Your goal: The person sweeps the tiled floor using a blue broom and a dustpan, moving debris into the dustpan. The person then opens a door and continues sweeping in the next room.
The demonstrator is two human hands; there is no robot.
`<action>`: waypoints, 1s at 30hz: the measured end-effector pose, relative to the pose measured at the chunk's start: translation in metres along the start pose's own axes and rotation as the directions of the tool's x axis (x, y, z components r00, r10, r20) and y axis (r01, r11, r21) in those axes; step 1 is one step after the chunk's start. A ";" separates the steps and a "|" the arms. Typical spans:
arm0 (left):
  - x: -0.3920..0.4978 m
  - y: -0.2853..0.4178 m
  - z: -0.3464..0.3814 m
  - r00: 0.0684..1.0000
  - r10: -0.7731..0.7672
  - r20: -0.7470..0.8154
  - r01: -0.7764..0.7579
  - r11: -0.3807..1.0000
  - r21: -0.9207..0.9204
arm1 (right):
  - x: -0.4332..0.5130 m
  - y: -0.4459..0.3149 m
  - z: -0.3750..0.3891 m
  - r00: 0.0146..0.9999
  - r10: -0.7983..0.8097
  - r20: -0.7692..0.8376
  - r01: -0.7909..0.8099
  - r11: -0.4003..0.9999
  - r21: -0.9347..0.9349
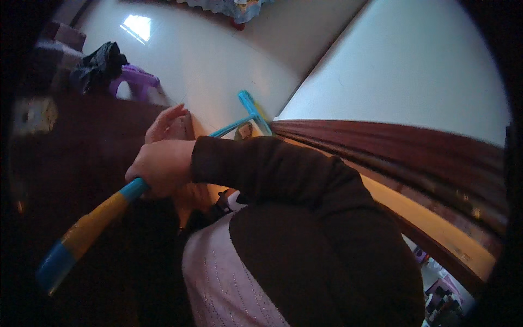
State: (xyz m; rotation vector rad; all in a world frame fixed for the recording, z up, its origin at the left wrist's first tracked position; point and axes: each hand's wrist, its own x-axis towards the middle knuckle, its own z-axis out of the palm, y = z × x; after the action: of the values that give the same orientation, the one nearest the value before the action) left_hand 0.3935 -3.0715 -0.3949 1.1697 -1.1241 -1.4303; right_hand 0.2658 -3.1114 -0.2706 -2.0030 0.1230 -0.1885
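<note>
My right hand (165, 165), in a dark brown sleeve (282, 171), is closed around a blue and yellow handle (96, 222). The handle's thick end points to the lower left. Just beyond it is my left hand (163, 124), its fingers bent and partly spread. The right hand hides its lower part, so whether it touches the handle cannot be seen. A light blue mop or squeegee head (254, 111) with a yellowish edge rests on the pale floor (212, 73). Its thin blue shaft (231, 126) runs behind my sleeve, in line with the handle.
A dark reddish-brown wooden surface (81, 135) lies at the left. Past it stands a purple plastic stool (139, 77) with dark cloth (102, 65) beside or on it. A white wall (392, 69) and dark wood trim (388, 145) border the right. A patterned cloth (241, 10) hangs at the top.
</note>
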 end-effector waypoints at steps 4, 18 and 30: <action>0.055 0.000 -0.028 0.972 -0.120 0.200 0.131 0.990 -0.047 | 0.036 0.028 -0.042 0.995 0.011 -0.097 -0.015 0.999 -0.042; 0.249 0.002 0.029 0.883 0.039 0.467 -0.155 0.965 0.211 | 0.029 0.075 -0.206 0.988 0.026 -0.151 -0.057 0.978 -0.199; 0.452 0.026 0.051 0.900 0.138 0.413 -0.235 0.952 0.194 | -0.026 0.227 -0.357 0.864 0.242 -0.441 -0.389 0.878 -0.280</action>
State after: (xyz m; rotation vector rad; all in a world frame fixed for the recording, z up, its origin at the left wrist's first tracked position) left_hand 0.2995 -3.5164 -0.4202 0.9189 -1.6870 -1.4438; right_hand 0.1731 -3.5207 -0.3291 -2.2475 0.8017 -0.3754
